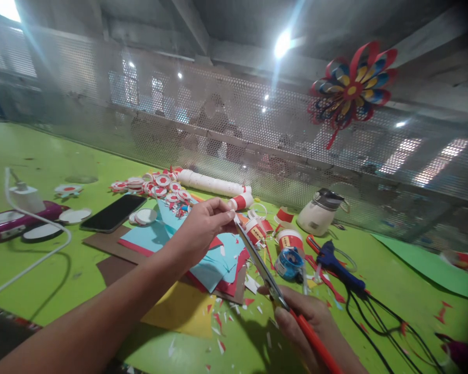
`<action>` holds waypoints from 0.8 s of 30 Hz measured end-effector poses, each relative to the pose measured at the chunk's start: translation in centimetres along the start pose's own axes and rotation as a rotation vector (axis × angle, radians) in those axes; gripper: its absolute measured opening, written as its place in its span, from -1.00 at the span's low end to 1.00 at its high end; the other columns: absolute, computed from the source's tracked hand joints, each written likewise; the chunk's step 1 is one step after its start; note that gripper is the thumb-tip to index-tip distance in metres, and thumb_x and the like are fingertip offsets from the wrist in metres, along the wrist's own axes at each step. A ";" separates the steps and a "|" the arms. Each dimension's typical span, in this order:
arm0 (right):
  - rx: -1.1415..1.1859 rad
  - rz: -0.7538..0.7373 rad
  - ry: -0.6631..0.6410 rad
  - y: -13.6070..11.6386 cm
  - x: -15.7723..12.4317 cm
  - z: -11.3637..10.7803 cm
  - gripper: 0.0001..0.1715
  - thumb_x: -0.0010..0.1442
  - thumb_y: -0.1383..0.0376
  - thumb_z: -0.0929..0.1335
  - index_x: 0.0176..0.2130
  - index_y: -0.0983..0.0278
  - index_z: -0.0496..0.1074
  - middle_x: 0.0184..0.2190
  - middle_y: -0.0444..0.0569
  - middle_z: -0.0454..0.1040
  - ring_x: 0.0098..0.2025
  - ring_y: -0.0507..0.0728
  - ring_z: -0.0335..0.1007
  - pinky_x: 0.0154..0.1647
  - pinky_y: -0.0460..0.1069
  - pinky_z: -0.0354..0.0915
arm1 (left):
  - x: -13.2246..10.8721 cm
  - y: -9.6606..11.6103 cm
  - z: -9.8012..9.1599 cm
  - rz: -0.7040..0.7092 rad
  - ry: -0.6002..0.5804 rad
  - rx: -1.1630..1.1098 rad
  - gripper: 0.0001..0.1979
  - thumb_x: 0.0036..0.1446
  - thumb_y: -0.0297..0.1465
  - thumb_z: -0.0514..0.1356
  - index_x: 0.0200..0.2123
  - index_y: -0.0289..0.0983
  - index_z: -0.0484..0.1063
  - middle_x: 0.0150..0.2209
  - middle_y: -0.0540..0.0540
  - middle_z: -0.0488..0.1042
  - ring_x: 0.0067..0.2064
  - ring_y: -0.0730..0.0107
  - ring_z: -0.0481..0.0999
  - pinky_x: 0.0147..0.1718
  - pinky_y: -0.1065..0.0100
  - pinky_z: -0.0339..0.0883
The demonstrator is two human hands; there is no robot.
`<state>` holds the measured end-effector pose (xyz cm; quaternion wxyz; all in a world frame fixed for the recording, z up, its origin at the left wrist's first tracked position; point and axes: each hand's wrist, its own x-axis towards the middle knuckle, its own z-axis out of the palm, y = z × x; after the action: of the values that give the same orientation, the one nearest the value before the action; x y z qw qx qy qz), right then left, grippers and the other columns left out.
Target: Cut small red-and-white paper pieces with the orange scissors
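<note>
My left hand is closed, thumb and fingers pinched on a small white paper piece. In my right hand are scissors with red handles, their blades reaching up and left to the fingertips of my left hand. Under my left hand lie light blue paper sheets over red and brown ones. Cut red and white paper cups stand just right of the blades. A long stack of white cups lies behind my left hand.
A blue glue gun with black cord lies at the right, near a blue tape roll and a white jug. On the left are a black phone and a purple power strip. Scraps litter the green table.
</note>
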<state>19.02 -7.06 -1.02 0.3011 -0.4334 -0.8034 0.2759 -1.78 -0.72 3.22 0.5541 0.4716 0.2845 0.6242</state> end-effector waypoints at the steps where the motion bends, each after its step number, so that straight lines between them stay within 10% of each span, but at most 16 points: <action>1: -0.001 -0.001 -0.001 -0.1 0.0 0.0 -0.55 0.16 0.06 0.18 -0.33 0.34 0.44 -0.63 -0.22 0.02 -0.60 -0.01 -0.06 -0.60 -0.10 -0.08 | 0.0 0.0 0.0 0.001 -0.003 0.001 -0.87 -0.10 -0.49 0.21 -0.56 -0.33 0.28 -0.58 -0.03 0.42 -0.49 0.43 0.43 -0.38 0.29 0.33; 24: -0.019 0.000 0.059 0.2 0.2 0.3 -0.58 0.14 0.08 0.21 -0.29 0.32 0.47 -0.65 -0.22 0.04 -0.61 -0.01 -0.03 -0.60 -0.11 -0.04 | 0.2 -0.8 0.0 0.015 0.036 0.012 -0.86 -0.10 -0.46 0.22 -0.55 -0.33 0.28 -0.55 -0.08 0.45 -0.48 0.40 0.45 -0.37 0.30 0.33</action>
<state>18.83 -6.88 -1.26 0.3205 -0.4441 -0.7968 0.2555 -1.48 -0.30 2.61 0.5414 0.4657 0.2946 0.6350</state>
